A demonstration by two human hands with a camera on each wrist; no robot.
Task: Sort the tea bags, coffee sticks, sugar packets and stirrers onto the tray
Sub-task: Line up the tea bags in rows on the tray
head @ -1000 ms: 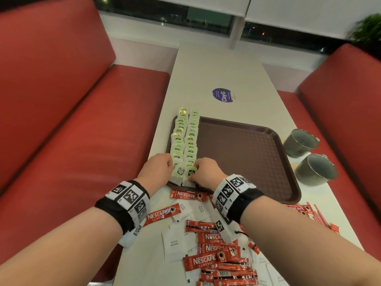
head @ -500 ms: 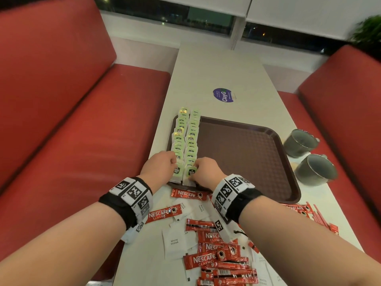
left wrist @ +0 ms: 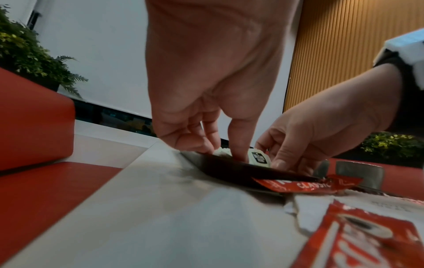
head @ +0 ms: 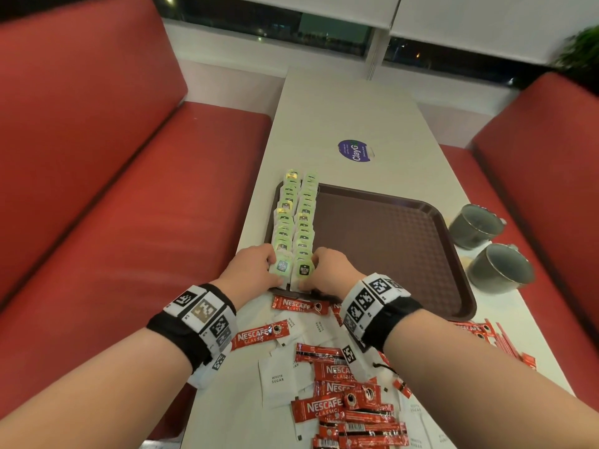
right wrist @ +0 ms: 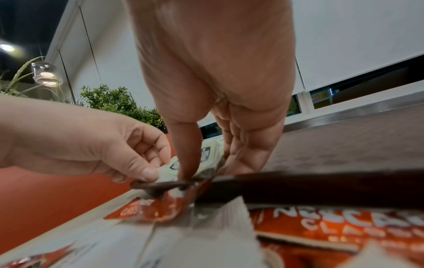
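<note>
- Two rows of green tea bags (head: pixel 296 218) stand along the left side of the brown tray (head: pixel 389 241) in the head view, running from 12 o'clock down to the near rim at 6. The left hand (head: pixel 251 270) pinches the front bag of the left row; the right hand (head: pixel 334 270) pinches the front bag of the right row. Red coffee sticks (head: pixel 340 406) and white sugar packets (head: pixel 277 379) lie loose on the table (head: pixel 340 108) at 6 o'clock of the tray. Grey cups (head: pixel 499 267) sit at 3 o'clock of it.
- Left wrist view: the left hand (left wrist: pixel 206 90) has its thumb and curled fingers down on a pale tea bag (left wrist: pixel 258 156) just behind the tray rim (left wrist: pixel 241 172); the right hand (left wrist: pixel 321 130) closes on the bags from 3 o'clock. A coffee stick (left wrist: pixel 305 185) touches the rim.
- Right wrist view: the right hand (right wrist: pixel 218 90) grips a tea bag (right wrist: pixel 207 150) between thumb and fingers, and the left hand (right wrist: pixel 91 141) pinches another at 9 o'clock.
</note>
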